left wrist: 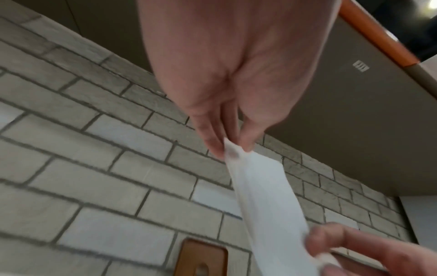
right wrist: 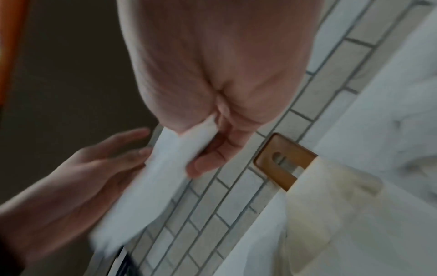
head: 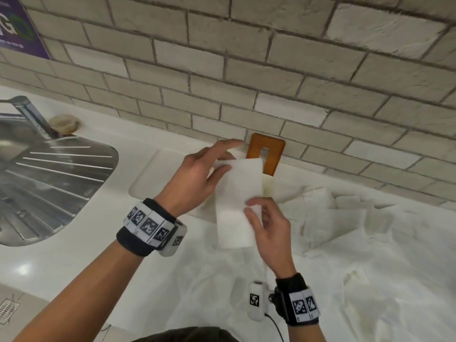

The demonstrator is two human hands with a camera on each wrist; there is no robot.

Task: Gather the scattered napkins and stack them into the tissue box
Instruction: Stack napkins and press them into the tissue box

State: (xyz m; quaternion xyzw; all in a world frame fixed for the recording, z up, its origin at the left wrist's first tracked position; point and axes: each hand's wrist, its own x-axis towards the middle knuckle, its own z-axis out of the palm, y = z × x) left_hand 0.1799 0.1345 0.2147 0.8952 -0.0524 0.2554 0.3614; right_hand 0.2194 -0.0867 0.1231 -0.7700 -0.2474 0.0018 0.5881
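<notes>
Napkin (head: 237,201) held above the counter: my left hand (head: 197,178) pinches its far end, my right hand (head: 266,228) pinches the near edge. Behind it, tissue box (head: 269,186) with brown lid (head: 266,154) against the brick wall (head: 271,70); scattered napkins (head: 345,218) right, sink drainer (head: 49,174) left.

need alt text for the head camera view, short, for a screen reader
Two hands hold one folded white napkin above a white counter: the left hand at its top edge, the right hand pinching its right side. Loose napkins lie scattered to the right, a brown-lidded tissue box stands against the brick wall, and a steel sink sits left.
</notes>
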